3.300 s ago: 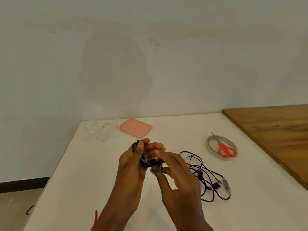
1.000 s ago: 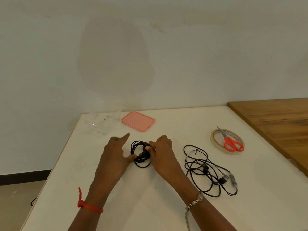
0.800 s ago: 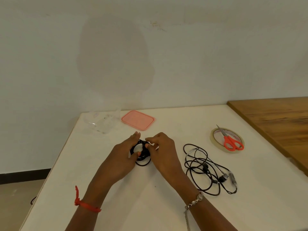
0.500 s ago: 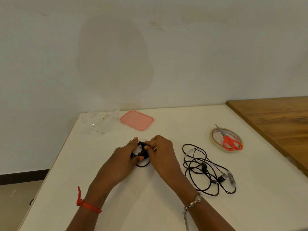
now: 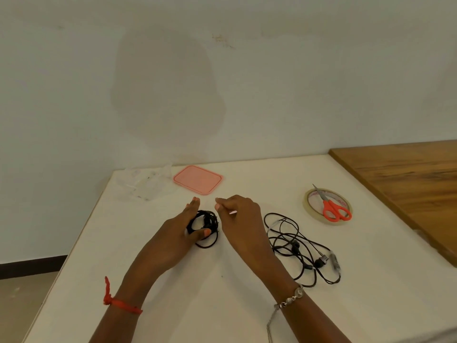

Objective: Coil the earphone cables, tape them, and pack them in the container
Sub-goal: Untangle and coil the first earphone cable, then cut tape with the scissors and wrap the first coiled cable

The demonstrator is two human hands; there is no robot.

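Container (image 5: pixel 143 184) of clear plastic stands open at the far left corner of the white table (image 5: pixel 222 305). Its walls are see-through, but what lies inside cannot be made out. Its pink lid (image 5: pixel 197 179) lies flat on the table just beside it to the right, off the container.

Nearer the person, the coiled earphone cable (image 5: pixel 209 220), a small black bundle of loops, rests on the table in front of the lid. The left hand (image 5: pixel 173 238) holds it: the thumb lies across the near side of the loops and the straight fingers (image 5: pixel 194 206) run along the coil's left side, so the coil sits between them. The right hand (image 5: pixel 238 219) hovers just to the right of the coil, apart from it, with fingers curled under. Whether it has anything between its fingertips I cannot tell.

To the right of that hand lies a second earphone (image 5: pixel 296 246), loose and tangled, with earbuds and plug showing. Farther right, a tape roll (image 5: pixel 306 203) lies flat with orange-handled scissors (image 5: pixel 333 209) across it. A wooden tabletop (image 5: pixel 408 181) adjoins the table's right edge.
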